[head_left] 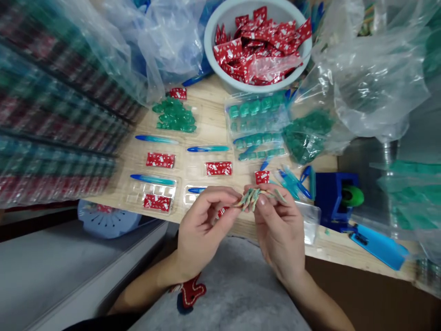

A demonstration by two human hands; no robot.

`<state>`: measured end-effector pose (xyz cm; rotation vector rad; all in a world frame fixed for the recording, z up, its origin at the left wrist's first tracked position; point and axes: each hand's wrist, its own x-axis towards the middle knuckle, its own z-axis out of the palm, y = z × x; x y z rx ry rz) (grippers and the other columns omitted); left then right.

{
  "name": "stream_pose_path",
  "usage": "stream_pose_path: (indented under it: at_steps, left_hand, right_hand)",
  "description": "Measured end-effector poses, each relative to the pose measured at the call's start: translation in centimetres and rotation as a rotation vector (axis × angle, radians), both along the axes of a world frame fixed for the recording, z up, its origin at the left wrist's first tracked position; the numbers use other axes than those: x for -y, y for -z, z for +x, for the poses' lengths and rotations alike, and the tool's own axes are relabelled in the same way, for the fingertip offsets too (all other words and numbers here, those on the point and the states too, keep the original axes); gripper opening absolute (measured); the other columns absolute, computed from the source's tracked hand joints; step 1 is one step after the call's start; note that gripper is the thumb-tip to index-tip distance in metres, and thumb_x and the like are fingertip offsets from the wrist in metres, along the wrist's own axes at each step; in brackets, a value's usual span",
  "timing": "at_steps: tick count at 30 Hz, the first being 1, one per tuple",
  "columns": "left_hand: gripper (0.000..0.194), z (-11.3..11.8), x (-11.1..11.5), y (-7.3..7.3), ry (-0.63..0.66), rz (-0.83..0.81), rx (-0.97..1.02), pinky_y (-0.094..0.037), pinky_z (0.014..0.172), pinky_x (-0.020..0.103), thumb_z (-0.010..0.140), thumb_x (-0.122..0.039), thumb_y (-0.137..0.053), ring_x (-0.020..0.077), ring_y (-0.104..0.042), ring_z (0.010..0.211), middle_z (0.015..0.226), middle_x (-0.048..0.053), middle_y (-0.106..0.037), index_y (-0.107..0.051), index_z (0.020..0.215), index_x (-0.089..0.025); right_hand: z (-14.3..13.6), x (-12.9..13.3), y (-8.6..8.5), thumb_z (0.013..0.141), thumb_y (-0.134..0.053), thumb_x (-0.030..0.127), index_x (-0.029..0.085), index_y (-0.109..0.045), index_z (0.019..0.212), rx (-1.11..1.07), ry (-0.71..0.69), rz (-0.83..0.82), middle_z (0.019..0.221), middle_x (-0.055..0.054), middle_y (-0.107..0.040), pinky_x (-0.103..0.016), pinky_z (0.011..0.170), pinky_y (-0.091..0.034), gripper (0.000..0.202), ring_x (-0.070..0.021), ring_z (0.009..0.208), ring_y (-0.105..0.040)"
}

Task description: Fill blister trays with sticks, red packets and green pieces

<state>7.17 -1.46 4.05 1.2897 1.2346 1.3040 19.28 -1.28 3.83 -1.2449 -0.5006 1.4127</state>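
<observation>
My left hand (208,225) and my right hand (280,225) meet above the table's front edge. Both pinch a small crumpled bundle of pale yellow, green and pink strips (251,198); its exact kind is unclear. Beneath the hands, a clear tray holding a blue pen-like stick (196,190) is partly covered. To the left lie clear compartment trays (139,188), several with a blue-to-teal stick (152,179) and a red patterned packet (157,202). Just beyond my right hand lies another red packet (262,177).
A grey basin (211,39) full of red packets stands at the back. Green gem-like pieces (175,115) fill a tray, with more in a plastic bag (308,133). Stacked packed trays (58,119) rise at left. A blue tape dispenser (327,197) and blue stapler-like tool (381,246) sit right.
</observation>
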Motion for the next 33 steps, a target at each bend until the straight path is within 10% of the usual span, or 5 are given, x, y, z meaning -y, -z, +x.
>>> stream_pose_path:
  at_steps: [12, 23, 33]
  left_hand:
    - [0.006, 0.1, -0.7, 0.8, -0.102, 0.091, -0.075, -0.055, 0.074, 0.022, 0.088, -0.015, -0.063, 0.0104, -0.065, 0.082, 0.084, 0.0, -0.065, -0.064, 0.089, -0.021]
    - [0.007, -0.7, -0.4, 1.0, 0.054, 0.032, -0.127, -0.055, 0.075, 0.021, 0.088, -0.018, -0.064, 0.0109, -0.066, 0.081, 0.086, 0.0, -0.068, -0.064, 0.095, -0.02]
    - [0.016, -0.8, -0.1, 1.7, -0.056, 0.127, -0.205, -0.056, 0.077, 0.022, 0.086, -0.009, -0.063, 0.0109, -0.066, 0.085, 0.088, 0.0, -0.068, -0.063, 0.097, -0.021]
  right_hand:
    - [-0.3, 0.9, 1.0, 0.079, -0.075, 0.028, 0.04, -0.07, 0.089, 0.181, 0.003, 0.102, 0.092, 0.004, -0.074, -0.041, 0.082, -0.057, 0.016, -0.0189, 0.089, -0.069]
    - [0.3, 0.8, 0.3, 0.079, -0.07, 0.011, 0.048, -0.072, 0.093, 0.461, -0.061, 0.289, 0.092, 0.001, -0.07, -0.042, 0.075, -0.056, 0.04, -0.0215, 0.089, -0.066]
    - [-0.3, 0.8, 1.3, 0.08, -0.072, 0.01, 0.032, -0.07, 0.094, 0.383, 0.081, 0.34, 0.091, 0.003, -0.071, -0.031, 0.077, -0.057, 0.027, -0.0142, 0.088, -0.067]
